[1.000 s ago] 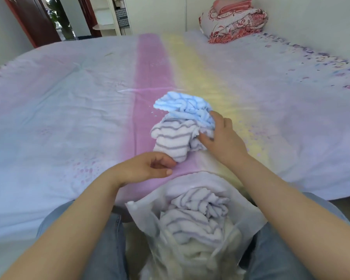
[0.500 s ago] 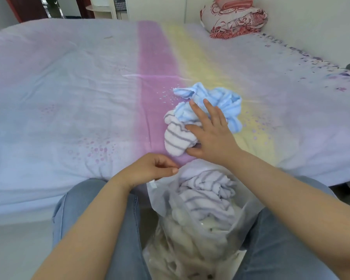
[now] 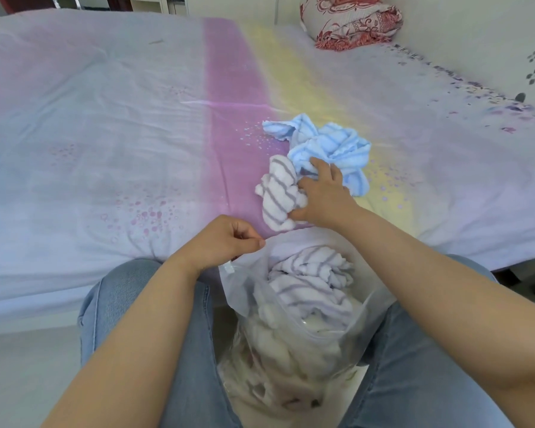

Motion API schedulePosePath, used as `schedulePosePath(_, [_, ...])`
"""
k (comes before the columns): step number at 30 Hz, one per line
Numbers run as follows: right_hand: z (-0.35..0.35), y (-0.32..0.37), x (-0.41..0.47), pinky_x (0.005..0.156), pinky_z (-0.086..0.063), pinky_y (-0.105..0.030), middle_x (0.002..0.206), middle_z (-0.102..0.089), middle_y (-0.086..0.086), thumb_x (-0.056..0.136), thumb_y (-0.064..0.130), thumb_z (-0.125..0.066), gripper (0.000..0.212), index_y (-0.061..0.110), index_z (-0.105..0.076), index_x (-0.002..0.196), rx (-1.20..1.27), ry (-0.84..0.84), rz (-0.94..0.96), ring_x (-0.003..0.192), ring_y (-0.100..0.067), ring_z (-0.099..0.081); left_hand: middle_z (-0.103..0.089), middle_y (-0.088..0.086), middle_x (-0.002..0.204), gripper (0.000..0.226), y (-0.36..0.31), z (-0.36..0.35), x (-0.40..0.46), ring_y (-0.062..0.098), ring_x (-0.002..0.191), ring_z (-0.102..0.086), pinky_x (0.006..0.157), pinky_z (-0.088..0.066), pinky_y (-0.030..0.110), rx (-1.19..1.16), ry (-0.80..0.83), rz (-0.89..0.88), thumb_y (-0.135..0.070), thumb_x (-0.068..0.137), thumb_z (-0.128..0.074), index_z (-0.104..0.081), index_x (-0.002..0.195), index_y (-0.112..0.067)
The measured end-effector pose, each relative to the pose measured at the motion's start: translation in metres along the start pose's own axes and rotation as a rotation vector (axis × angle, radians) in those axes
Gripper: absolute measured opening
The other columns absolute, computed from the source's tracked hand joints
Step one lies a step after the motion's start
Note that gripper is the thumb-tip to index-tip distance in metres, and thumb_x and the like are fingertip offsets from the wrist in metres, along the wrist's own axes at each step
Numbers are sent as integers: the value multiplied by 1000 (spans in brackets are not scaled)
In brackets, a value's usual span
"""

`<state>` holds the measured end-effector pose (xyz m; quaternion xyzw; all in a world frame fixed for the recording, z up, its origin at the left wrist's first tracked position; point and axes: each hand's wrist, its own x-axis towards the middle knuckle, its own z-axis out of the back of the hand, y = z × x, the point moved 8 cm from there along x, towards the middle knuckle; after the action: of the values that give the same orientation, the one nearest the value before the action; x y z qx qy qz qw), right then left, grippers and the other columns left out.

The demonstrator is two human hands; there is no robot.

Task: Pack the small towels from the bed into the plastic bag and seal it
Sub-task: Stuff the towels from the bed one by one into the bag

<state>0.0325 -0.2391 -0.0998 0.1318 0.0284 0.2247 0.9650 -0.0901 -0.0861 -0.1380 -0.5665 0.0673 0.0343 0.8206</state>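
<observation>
Lying crumpled on bed [image 3: 105, 118] near front edge: white purple-striped towel [image 3: 277, 193], touching blue towel [image 3: 328, 146] behind it. Right hand [image 3: 318, 196] curled round striped towel, fingertips reaching blue one. Left hand [image 3: 226, 242] pinching rim of plastic bag [image 3: 244, 291], held open between knees, already stuffed with towels, striped one on top.
</observation>
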Motion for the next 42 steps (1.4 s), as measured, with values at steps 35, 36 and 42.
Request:
schedulePosePath(35, [-6, 35, -51, 57, -50, -24, 84, -72, -5, 92, 43, -55, 30, 16, -67, 91, 296, 526, 39, 62, -19, -67, -70, -6, 65, 9, 0, 6, 1, 3, 59, -58, 55, -47, 16, 18, -23, -30, -7, 87, -68, -73, 79, -6])
schedulePosePath(36, [21, 25, -32, 60, -47, -24, 79, -71, -1, 93, 40, -55, 25, 19, -64, 84, 347, 288, 11, 61, -17, -65, -71, -4, 68, 9, 0, 6, 1, 4, 61, -59, 56, -48, 17, 16, -22, -30, -7, 87, -68, -73, 80, -5])
schedulePosePath(42, [78, -31, 36, 113, -23, -43, 159, -17, -8, 80, 57, -63, 72, 36, -35, 143, 122, -305, -68, 144, -33, -17, -70, -2, 69, 10, 2, 8, 1, 5, 62, -59, 55, -48, 17, 6, -19, -23, -7, 86, -68, -73, 78, -9])
